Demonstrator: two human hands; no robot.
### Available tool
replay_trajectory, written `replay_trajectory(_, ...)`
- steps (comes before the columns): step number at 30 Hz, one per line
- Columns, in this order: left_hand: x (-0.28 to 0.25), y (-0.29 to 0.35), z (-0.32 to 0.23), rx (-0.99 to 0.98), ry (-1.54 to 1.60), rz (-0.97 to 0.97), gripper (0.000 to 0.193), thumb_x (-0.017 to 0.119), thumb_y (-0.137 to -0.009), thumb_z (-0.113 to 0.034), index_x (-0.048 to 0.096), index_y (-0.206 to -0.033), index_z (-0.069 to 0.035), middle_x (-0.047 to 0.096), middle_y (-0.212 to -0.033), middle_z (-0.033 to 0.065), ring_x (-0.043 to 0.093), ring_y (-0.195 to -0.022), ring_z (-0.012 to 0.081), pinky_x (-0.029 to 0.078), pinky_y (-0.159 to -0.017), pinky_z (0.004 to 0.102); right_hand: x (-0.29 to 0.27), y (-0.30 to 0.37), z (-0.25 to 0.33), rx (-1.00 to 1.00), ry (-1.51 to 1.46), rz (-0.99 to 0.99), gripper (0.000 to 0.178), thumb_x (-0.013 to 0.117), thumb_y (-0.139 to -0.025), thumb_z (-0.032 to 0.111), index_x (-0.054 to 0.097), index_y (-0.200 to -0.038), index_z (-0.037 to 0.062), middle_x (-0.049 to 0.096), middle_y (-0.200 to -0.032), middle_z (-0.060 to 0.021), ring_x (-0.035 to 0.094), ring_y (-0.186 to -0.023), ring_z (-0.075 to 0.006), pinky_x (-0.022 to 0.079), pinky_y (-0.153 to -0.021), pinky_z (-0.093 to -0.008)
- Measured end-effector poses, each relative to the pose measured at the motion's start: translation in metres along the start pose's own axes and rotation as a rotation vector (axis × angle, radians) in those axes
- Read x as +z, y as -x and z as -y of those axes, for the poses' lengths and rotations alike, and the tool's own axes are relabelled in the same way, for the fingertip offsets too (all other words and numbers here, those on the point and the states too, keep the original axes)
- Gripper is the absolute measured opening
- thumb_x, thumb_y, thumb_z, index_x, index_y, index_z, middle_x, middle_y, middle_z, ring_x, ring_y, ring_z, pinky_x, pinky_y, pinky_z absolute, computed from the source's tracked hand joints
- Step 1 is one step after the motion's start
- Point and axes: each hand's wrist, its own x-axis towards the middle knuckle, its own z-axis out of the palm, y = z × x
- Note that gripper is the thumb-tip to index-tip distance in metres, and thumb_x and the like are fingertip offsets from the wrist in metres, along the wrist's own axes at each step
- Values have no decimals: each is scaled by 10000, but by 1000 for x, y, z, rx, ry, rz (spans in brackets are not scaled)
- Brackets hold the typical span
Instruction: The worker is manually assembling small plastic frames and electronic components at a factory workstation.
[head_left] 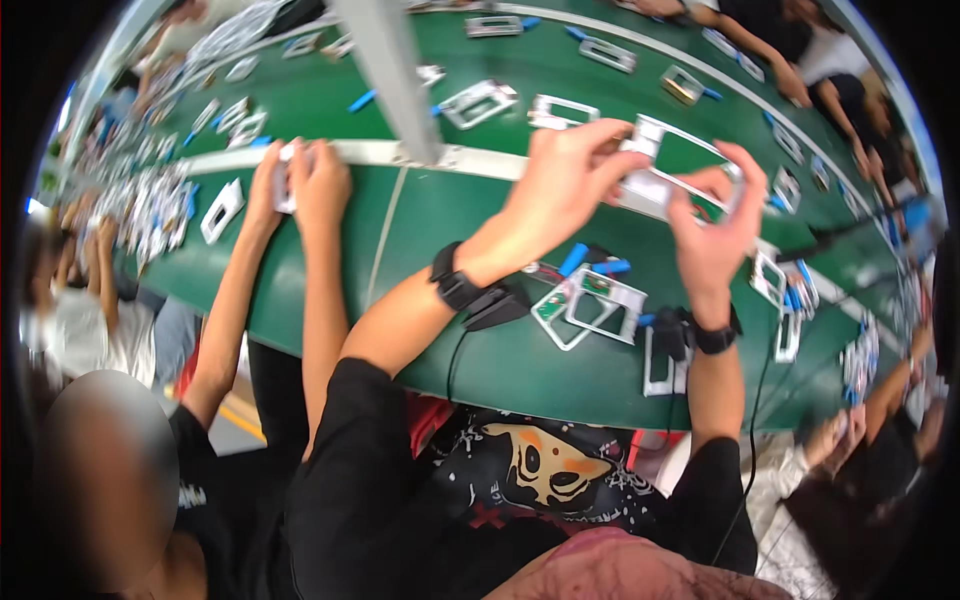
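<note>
Nearest to us, below the table edge, lies black printed fabric with a mask-like face on it. Black sleeves reach up both our arms, and each wrist wears a dark band, the left wristband with a black block and a cable beside it. On the green table ahead, a white frame lies close by our right wristband. Farther in, two overlapping frames rest with green boards showing, and blue pieces sit by their upper edge. More frames and blue strips lie to the right.

Above all these, about over the pale rail, we hold the open white frame raised and tilted. Our left hand is pinched on its left end, thumb against fingers; our right hand is clamped around its right end, thumb and forefinger well spread across it. To our left, a co-worker's hands grip a small white piece, near another loose frame and a heap of white and blue parts.

Past the upright post, more frames are scattered over a green surface, with other people's arms along its far side
</note>
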Motion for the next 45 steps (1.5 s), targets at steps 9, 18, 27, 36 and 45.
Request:
replay_trajectory(9, 0, -7, -10, 0, -264, 207, 414, 571, -903, -36, 489, -1292, 79, 626, -831, 208, 613, -700, 323, 475, -654, 382, -11, -1, -15, -109, 124, 14, 551, 649, -733, -58, 444, -1235, 40, 624, -731, -45, 604, -725, -102, 461, -718, -230)
replay_trajectory(18, -4, -6, -8, 128, -301, 181, 413, 568, -902, -33, 487, -1292, 77, 605, -892, 214, 594, -751, 352, 462, -701, 401, -7, 1, -14, -63, 62, 55, 553, 648, -731, -59, 437, -1234, 36, 629, -733, -56, 618, -729, -118, 475, -762, -248)
replay_trajectory(27, -14, -5, -3, 119, -361, 182, 385, 577, -880, -17, 541, -1259, 43, 593, -734, 202, 632, -681, 274, 486, -641, 357, -3, 5, -20, -149, 156, 55, 568, 652, -735, -60, 435, -1254, 19, 633, -771, -47, 600, -745, -120, 461, -795, -254)
replay_trajectory(36, -15, -1, -17, 80, -417, 205, 121, 623, -857, -58, 568, -900, 40, 611, -695, 205, 618, -693, 399, 463, -575, 421, -11, 6, -25, -196, 207, 53, 572, 651, -738, -65, 433, -1261, 14, 632, -767, -36, 593, -761, -123, 448, -891, -304)
replay_trajectory(45, -12, -8, -18, 147, -345, 202, 111, 625, -838, -40, 577, -859, 58, 614, -694, 241, 626, -740, 432, 483, -611, 469, -10, 4, -20, -101, 113, 10, 564, 623, -750, -84, 429, -1273, -4, 597, -789, -28, 557, -757, -100, 419, -806, -242)
